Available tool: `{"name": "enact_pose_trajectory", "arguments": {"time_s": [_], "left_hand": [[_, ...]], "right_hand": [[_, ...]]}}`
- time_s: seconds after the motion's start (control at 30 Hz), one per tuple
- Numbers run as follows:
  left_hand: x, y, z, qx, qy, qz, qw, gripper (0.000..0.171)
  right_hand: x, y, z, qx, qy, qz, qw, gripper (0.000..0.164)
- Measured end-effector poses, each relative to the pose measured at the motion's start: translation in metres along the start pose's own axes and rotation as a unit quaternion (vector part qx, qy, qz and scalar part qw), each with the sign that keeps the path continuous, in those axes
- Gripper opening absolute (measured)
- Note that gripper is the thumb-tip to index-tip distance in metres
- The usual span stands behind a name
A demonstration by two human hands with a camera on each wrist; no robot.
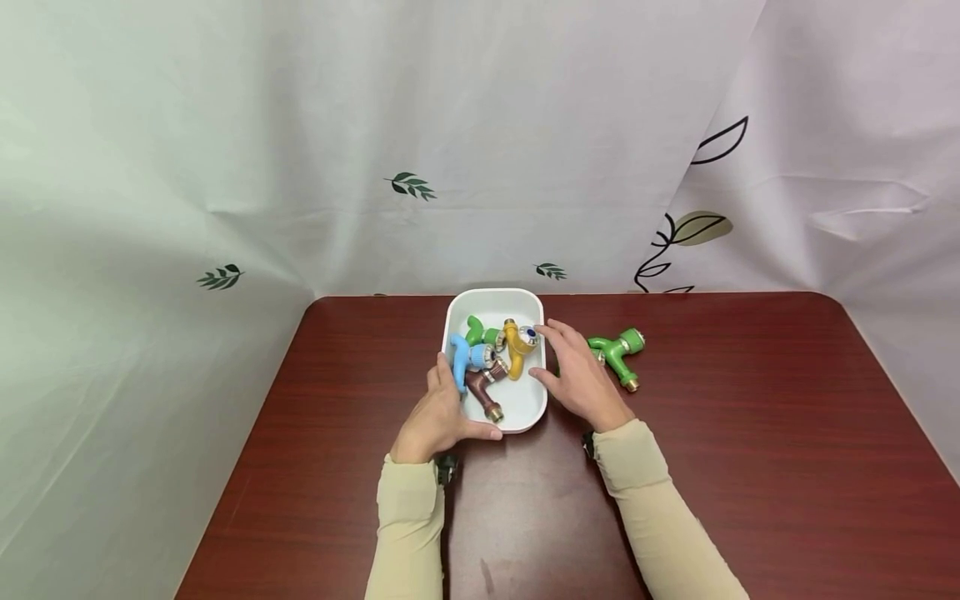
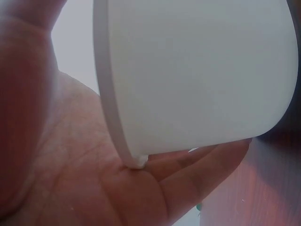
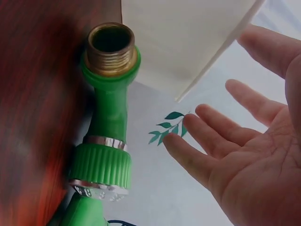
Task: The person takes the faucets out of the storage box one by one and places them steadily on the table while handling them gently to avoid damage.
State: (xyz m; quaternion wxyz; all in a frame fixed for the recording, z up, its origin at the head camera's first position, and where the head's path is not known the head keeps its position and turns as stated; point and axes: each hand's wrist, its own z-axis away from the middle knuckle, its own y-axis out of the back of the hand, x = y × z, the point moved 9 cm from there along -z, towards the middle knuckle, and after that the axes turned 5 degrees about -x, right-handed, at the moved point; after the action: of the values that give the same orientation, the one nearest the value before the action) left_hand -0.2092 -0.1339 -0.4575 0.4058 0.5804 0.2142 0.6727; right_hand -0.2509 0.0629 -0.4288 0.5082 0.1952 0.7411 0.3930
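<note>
A white plastic tub [image 1: 528, 412] holds a blue tap [image 1: 460, 367], a green tap [image 1: 475, 331], a yellow tap [image 1: 515, 350] and a brown tap [image 1: 480, 387]. My left hand [image 1: 438, 412] grips its near left corner, fingers along the left side and thumb across the front; the left wrist view shows the palm against the rim. By the right rim is my right hand [image 1: 581, 375], fingers spread and holding nothing. Just beyond it lies another green tap [image 1: 618, 357], its brass threaded end [image 3: 110, 59] large in the right wrist view.
Part of a further green tap [image 3: 84, 212] shows low in the right wrist view. The dark red wooden table [image 1: 750, 450] extends to both sides. A pale leaf-printed curtain [image 1: 480, 208] hangs behind its back edge.
</note>
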Motion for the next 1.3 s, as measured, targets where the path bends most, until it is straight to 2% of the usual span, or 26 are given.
{"name": "enact_pose_trajectory", "arguments": {"time_s": [0.47, 1.03, 1.3], "left_hand": [[0.001, -0.001, 0.0, -0.002, -0.004, -0.002, 1.0, 0.153], [0.002, 0.0, 0.0, -0.001, -0.001, -0.003, 1.0, 0.152], [0.003, -0.001, 0.0, -0.003, -0.002, -0.006, 1.0, 0.151]], "right_hand": [[-0.004, -0.008, -0.007, -0.015, 0.025, 0.012, 0.999, 0.062], [-0.017, -0.014, -0.013, -0.009, 0.071, 0.025, 0.997, 0.06], [-0.018, -0.018, -0.014, -0.004, 0.054, 0.044, 0.998, 0.059]]}}
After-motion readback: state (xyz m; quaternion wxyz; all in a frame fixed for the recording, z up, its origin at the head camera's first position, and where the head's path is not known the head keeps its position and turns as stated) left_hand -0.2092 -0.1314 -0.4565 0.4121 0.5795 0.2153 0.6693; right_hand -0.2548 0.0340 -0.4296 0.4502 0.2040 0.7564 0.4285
